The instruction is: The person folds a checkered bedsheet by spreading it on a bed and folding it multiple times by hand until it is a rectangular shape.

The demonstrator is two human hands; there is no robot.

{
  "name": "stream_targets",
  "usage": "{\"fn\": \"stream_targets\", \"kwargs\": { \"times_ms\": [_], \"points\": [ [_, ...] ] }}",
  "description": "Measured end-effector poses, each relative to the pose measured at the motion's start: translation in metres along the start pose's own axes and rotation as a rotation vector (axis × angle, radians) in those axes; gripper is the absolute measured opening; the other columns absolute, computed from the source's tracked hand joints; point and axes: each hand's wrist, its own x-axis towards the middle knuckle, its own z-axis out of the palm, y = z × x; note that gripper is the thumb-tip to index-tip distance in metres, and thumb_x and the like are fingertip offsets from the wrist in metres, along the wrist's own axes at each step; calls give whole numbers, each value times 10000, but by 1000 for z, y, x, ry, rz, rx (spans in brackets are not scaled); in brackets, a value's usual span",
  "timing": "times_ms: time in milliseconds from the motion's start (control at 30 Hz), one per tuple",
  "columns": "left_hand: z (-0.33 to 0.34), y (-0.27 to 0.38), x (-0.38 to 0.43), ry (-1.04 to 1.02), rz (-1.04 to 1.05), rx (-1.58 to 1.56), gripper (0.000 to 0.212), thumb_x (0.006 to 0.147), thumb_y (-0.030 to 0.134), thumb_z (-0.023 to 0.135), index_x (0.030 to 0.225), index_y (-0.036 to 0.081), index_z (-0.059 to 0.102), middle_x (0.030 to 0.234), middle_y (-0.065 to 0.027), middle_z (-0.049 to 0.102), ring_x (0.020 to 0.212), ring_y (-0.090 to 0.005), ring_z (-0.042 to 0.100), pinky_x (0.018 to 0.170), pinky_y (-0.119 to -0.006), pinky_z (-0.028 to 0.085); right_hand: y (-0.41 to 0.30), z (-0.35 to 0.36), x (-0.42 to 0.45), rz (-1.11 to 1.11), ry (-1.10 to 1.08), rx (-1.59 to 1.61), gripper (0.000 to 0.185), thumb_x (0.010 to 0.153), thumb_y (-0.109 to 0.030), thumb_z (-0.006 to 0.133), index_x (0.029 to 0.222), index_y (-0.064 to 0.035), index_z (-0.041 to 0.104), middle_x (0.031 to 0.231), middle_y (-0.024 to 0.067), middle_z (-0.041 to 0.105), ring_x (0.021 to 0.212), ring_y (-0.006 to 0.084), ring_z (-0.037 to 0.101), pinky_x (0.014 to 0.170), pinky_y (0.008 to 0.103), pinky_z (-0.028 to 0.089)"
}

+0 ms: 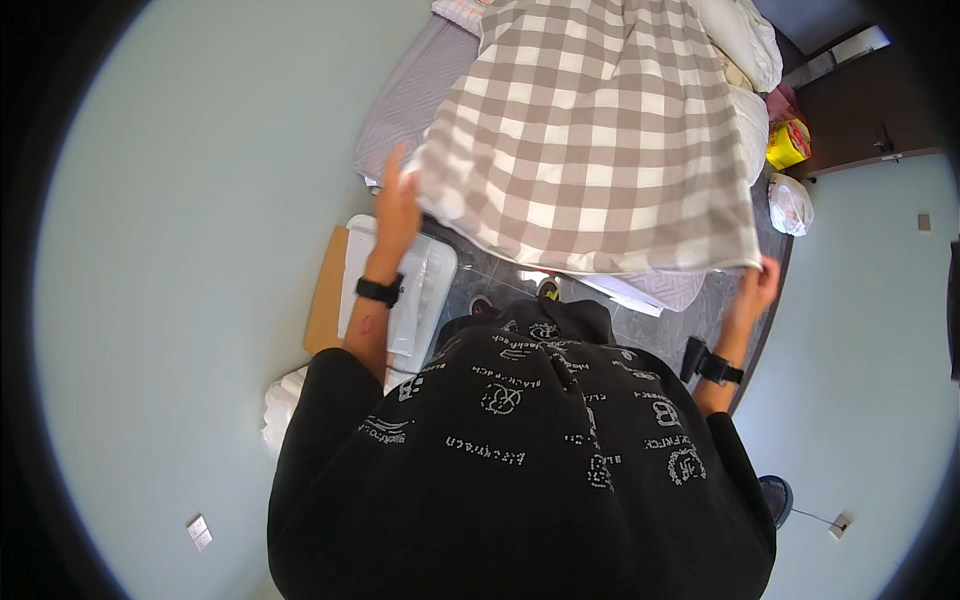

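Observation:
A brown-and-white checked blanket [585, 150] is spread over the bed before me, its near edge hanging in a curve. My right hand [761, 285] pinches the blanket's near right corner and holds it out past the mattress. At the near left corner is my left hand [397, 206], fingers stretched out and thumb against or beside the cloth. Motion blur hides whether it grips there. Under the blanket, a grey quilted mattress [409, 97] shows along the left side and at the foot.
White bedding [750, 45] is heaped at the right. A lidded plastic box [442, 262] and cardboard [326, 292] stand by the left wall. A yellow bag [787, 144] and a white plastic bag [790, 204] lie near the dark door [862, 105]. A round fan [778, 501] is at lower right.

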Motion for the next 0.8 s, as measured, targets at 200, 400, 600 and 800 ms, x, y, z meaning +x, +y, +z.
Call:
{"fn": "stream_targets", "kwargs": {
  "times_ms": [200, 400, 600, 800],
  "points": [
    [66, 135, 22, -478, -3, -337, 346, 878, 127, 520, 1220, 79, 504, 1117, -170, 594, 998, -303, 594, 828, -352, 459, -51, 150, -28, 85, -589, 156, 106, 773, -2, 622, 825, -35, 536, 741, -26, 523, 668, 42, 486, 608, 182, 401],
    [88, 153, 38, -423, 166, -518, 288, 885, 89, 504, 1160, 33, 569, 1017, -110, 638, 870, -137, 602, 763, -260, 465, -82, 189, -27, 129, -663, 233, 106, 742, -18, 624, 836, -22, 577, 743, -29, 555, 681, 27, 491, 597, 171, 410],
    [90, 142, 40, -467, 216, -486, 275, 902, 87, 484, 1153, 20, 574, 981, -86, 646, 793, -110, 577, 726, -248, 457, -78, 197, -19, 139, -671, 215, 115, 765, -88, 643, 837, -2, 620, 720, -3, 603, 657, 37, 520, 588, 183, 424],
    [100, 141, 42, -390, 327, -464, 308, 854, 128, 578, 1148, 38, 589, 955, -78, 652, 730, -94, 551, 684, -247, 456, -75, 199, -15, 186, -696, 325, 148, 787, -67, 605, 894, 36, 613, 751, 43, 620, 681, 81, 575, 598, 220, 478]
  ]
}}
